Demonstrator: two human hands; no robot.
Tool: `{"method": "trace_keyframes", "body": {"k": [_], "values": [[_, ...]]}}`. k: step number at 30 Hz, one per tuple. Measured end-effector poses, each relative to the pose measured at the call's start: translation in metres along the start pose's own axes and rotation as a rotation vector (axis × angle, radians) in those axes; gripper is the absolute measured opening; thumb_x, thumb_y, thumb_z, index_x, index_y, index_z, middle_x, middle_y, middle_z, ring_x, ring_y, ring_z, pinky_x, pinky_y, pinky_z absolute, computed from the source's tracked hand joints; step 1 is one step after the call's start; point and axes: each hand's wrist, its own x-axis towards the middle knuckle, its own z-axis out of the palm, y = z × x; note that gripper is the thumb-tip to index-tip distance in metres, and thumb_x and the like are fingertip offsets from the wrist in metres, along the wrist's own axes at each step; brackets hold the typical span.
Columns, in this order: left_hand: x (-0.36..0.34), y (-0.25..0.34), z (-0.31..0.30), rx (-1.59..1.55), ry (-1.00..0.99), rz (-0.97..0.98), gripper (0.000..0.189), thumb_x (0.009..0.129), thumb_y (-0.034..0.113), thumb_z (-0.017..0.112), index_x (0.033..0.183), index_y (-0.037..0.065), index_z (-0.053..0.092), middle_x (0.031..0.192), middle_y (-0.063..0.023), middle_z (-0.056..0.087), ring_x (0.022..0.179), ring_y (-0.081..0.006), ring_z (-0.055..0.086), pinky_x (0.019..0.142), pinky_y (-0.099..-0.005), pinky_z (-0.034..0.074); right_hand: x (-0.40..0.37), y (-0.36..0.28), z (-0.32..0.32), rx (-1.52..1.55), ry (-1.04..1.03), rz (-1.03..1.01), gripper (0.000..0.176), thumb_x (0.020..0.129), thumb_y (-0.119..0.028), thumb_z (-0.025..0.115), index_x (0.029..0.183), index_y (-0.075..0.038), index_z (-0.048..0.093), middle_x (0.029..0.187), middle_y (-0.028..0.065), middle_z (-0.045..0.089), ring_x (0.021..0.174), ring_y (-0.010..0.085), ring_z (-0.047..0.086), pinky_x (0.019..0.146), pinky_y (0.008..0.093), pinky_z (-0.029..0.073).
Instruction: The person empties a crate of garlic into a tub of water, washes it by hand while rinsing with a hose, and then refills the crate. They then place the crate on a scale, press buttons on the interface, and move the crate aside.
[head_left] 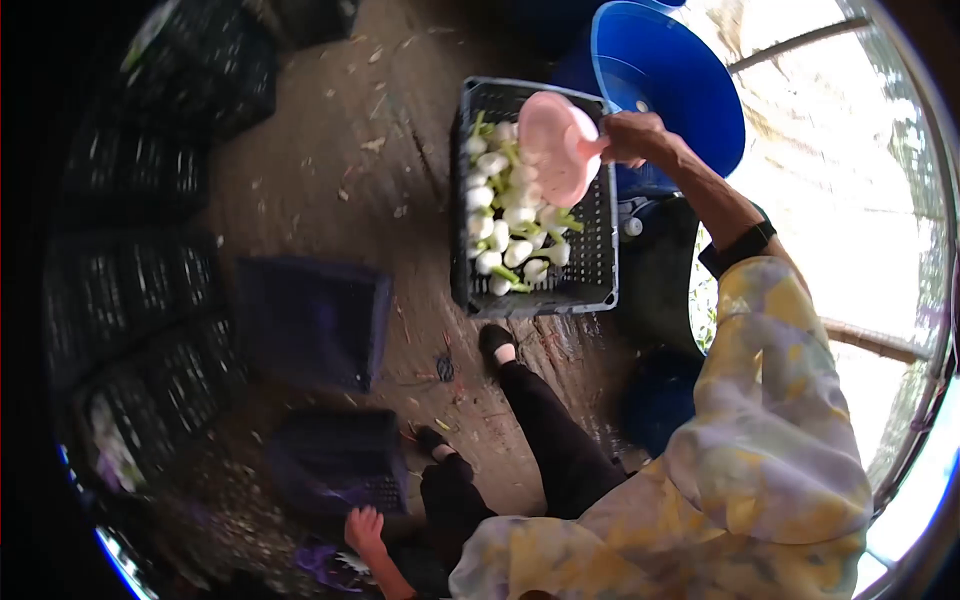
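My right hand [630, 138] is closed round the short handle of a pink plastic scoop [548, 160]. The scoop is tilted over a black plastic crate [597, 240] at the top middle. Inside the crate lie several white bulbs [518, 215] with short green stalks, some hidden behind the scoop. My left hand [364, 528] hangs low at the bottom left, slightly blurred. Its fingers look loosely stretched, with nothing in them, and it is nearest to a dark crate [335, 455] on the floor.
A large blue tub [680, 80] stands against the crate's right side. Below it is a dark container [655, 265] with a white cap. Another dark crate [310, 320] sits left of my feet. Stacked black crates [140, 280] line the left. Scraps litter the floor [350, 150].
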Motion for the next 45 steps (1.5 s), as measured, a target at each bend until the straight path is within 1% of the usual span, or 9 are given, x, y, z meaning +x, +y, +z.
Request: {"method": "trace_keyframes", "body": {"k": [6, 13, 17, 21, 32, 39, 40, 42, 45], "values": [[-0.082, 0.188, 0.371, 0.503, -0.427, 0.377, 0.034, 0.085, 0.026, 0.058, 0.110, 0.003, 0.056, 0.091, -0.0127, 0.062, 0.079, -0.0206, 0.062, 0.066, -0.0320, 0.054, -0.081, 0.072, 0.045, -0.384, 0.769, -0.403, 0.006, 0.075, -0.012, 0.051, 0.076, -0.006, 0.048, 0.059, 0.0029, 0.049, 0.057, 0.0186, 0.052, 0.057, 0.0349, 0.034], [-0.074, 0.255, 0.652, 0.647, -0.662, 0.628, 0.026, 0.084, 0.013, 0.058, 0.109, 0.004, 0.058, 0.094, -0.0085, 0.062, 0.079, -0.0153, 0.061, 0.064, -0.0254, 0.052, -0.172, 0.196, 0.127, 0.946, 0.826, 0.183, 0.011, 0.082, -0.014, 0.057, 0.086, -0.006, 0.051, 0.064, 0.0126, 0.052, 0.060, 0.0314, 0.056, 0.053, 0.0425, 0.042], [-0.071, 0.261, 0.825, 0.800, -0.819, 0.882, 0.028, 0.085, 0.014, 0.056, 0.112, 0.006, 0.058, 0.092, 0.0003, 0.059, 0.079, -0.0066, 0.054, 0.066, -0.0197, 0.042, -0.242, 0.222, 0.222, 1.463, 0.785, 0.837, 0.019, 0.080, -0.018, 0.063, 0.087, 0.000, 0.060, 0.060, 0.0049, 0.057, 0.054, 0.0127, 0.054, 0.050, 0.0292, 0.043], [-0.081, 0.236, 0.966, 1.025, -1.067, 1.232, 0.046, 0.083, 0.017, 0.057, 0.125, 0.001, 0.048, 0.125, -0.0123, 0.051, 0.114, -0.0223, 0.049, 0.094, -0.0316, 0.038, -0.269, 0.243, 0.249, 1.907, 0.959, 1.120, 0.015, 0.080, -0.016, 0.061, 0.081, -0.001, 0.060, 0.060, 0.0019, 0.057, 0.047, 0.0059, 0.049, 0.042, 0.0191, 0.036], [-0.118, 0.176, 1.068, 1.536, -1.222, 1.454, 0.032, 0.078, 0.019, 0.060, 0.103, -0.001, 0.058, 0.086, -0.0062, 0.062, 0.079, -0.0156, 0.055, 0.075, -0.0290, 0.043, -0.182, 0.306, 0.319, 2.359, 1.307, 0.883, 0.035, 0.090, -0.032, 0.053, 0.090, 0.002, 0.057, 0.075, 0.0095, 0.064, 0.064, 0.0151, 0.062, 0.054, 0.0279, 0.048], [-0.160, 0.170, 1.072, 1.710, -1.346, 1.544, 0.025, 0.074, 0.025, 0.062, 0.071, 0.000, 0.056, 0.064, -0.0045, 0.054, 0.062, -0.0122, 0.049, 0.056, -0.0315, 0.040, -0.072, 0.017, 0.324, 1.875, 0.621, 0.667, 0.034, 0.082, -0.026, 0.055, 0.105, 0.000, 0.052, 0.102, 0.0212, 0.057, 0.096, 0.0357, 0.056, 0.081, 0.0411, 0.046], [-0.167, 0.169, 1.068, 1.736, -1.248, 1.485, 0.023, 0.072, 0.022, 0.063, 0.070, 0.000, 0.057, 0.064, -0.0029, 0.055, 0.061, -0.0102, 0.049, 0.055, -0.0298, 0.041, -0.061, -0.011, 0.295, 2.332, 0.885, 0.560, 0.047, 0.082, -0.036, 0.057, 0.109, 0.002, 0.048, 0.105, 0.0262, 0.056, 0.099, 0.0410, 0.055, 0.085, 0.0425, 0.044], [-0.177, 0.163, 1.058, 1.830, -1.272, 1.420, 0.012, 0.070, 0.015, 0.060, 0.069, 0.003, 0.060, 0.064, -0.0006, 0.057, 0.058, -0.0098, 0.050, 0.053, -0.0271, 0.040, -0.056, -0.029, 0.286, 2.023, 1.006, 1.271, 0.044, 0.081, -0.026, 0.057, 0.111, 0.005, 0.046, 0.099, 0.0304, 0.057, 0.093, 0.0435, 0.056, 0.081, 0.0459, 0.044], [-0.264, 0.152, 0.968, 1.836, -1.410, 1.265, 0.010, 0.065, 0.010, 0.054, 0.068, 0.002, 0.060, 0.061, 0.0010, 0.053, 0.057, -0.0095, 0.049, 0.053, -0.0269, 0.040, -0.052, -0.025, 0.345, 1.950, 0.831, 1.581, 0.020, 0.075, -0.011, 0.051, 0.090, 0.002, 0.051, 0.076, 0.0257, 0.059, 0.079, 0.0422, 0.059, 0.069, 0.0471, 0.046]]}}
